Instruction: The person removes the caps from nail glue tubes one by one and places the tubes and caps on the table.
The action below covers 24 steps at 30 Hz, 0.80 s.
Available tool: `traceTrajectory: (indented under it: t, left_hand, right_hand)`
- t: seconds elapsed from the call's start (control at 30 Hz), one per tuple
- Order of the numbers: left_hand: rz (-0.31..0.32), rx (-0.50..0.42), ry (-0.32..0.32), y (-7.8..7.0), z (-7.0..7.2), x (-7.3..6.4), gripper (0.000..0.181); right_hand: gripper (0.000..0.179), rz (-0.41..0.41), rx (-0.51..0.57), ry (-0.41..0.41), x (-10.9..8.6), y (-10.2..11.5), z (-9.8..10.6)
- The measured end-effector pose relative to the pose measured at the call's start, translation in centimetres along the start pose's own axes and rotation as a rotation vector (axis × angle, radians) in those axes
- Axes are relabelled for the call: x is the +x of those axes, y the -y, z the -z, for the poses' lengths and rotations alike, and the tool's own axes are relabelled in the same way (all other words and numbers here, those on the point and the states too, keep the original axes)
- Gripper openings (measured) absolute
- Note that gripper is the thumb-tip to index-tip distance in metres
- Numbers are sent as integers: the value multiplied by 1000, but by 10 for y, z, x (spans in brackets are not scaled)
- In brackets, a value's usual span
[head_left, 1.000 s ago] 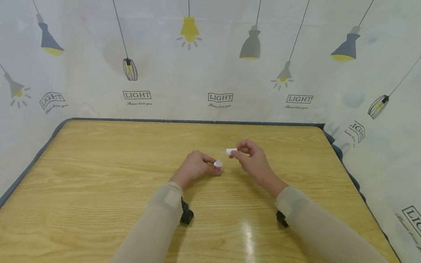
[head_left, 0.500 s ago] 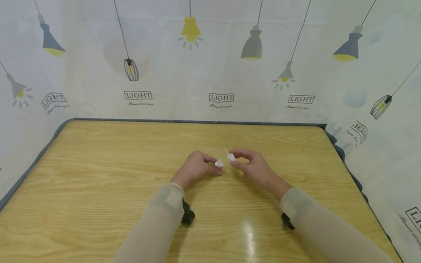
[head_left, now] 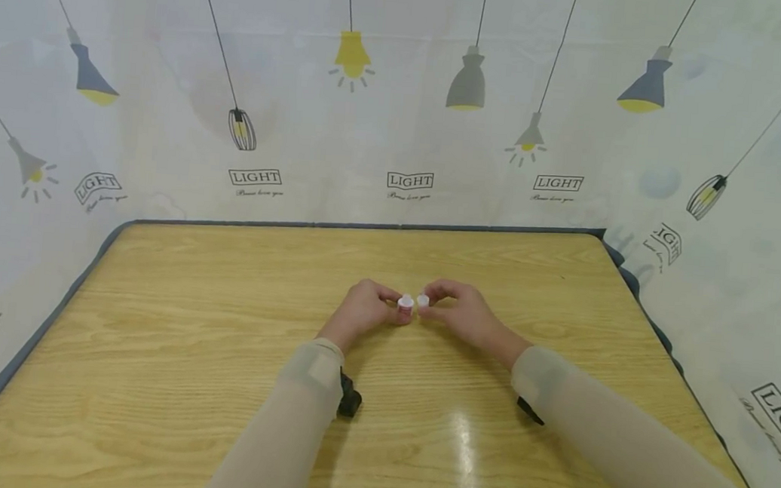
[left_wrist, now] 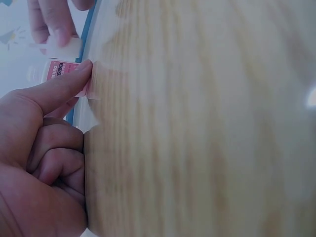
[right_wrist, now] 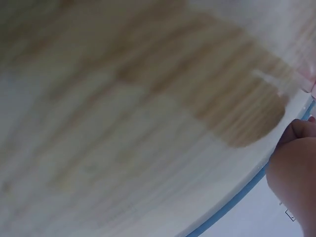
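Note:
My left hand [head_left: 363, 306] rests on the table and pinches a small glue bottle [head_left: 405, 307] between thumb and finger. The bottle stands upright, with a white top and a pink-and-white label [left_wrist: 59, 70] that is partly covered by the thumb. Just right of it, my right hand [head_left: 465, 313] pinches a small white cap [head_left: 423, 301] by its sides. Cap and bottle are close together in the head view; a narrow gap shows between them. In the right wrist view, only part of my right hand [right_wrist: 295, 170] appears, and the cap is hidden.
The wood-grain table [head_left: 186, 351] has a dark blue edge strip [head_left: 358, 227] along its back. A pale curtain [head_left: 398, 131] printed with lamps encloses the back and sides. Black wrist cameras, such as the left one [head_left: 349, 398], sit under both sleeves.
My right hand has lowered and turned the cap, bringing it from above and right of the bottle to beside its top. The cap's thin applicator, visible earlier, no longer shows clearly. Left hand stays put.

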<state>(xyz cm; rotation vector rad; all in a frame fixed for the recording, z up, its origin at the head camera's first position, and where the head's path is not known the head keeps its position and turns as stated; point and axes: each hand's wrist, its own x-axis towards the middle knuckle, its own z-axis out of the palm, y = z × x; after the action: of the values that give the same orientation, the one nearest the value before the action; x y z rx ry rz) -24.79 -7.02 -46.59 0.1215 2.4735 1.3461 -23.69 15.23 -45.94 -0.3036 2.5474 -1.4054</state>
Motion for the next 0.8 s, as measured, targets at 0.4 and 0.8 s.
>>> traceTrajectory:
  t: [0.4, 0.8]
  left_hand:
    - [-1, 10, 3, -1, 0, 0, 39]
    - [21, 18, -7, -4, -1, -3, 41]
  right_hand:
    - [26, -20, -57, 3, 1, -3, -2]
    - [26, -24, -90, 13, 1, 0, -3]
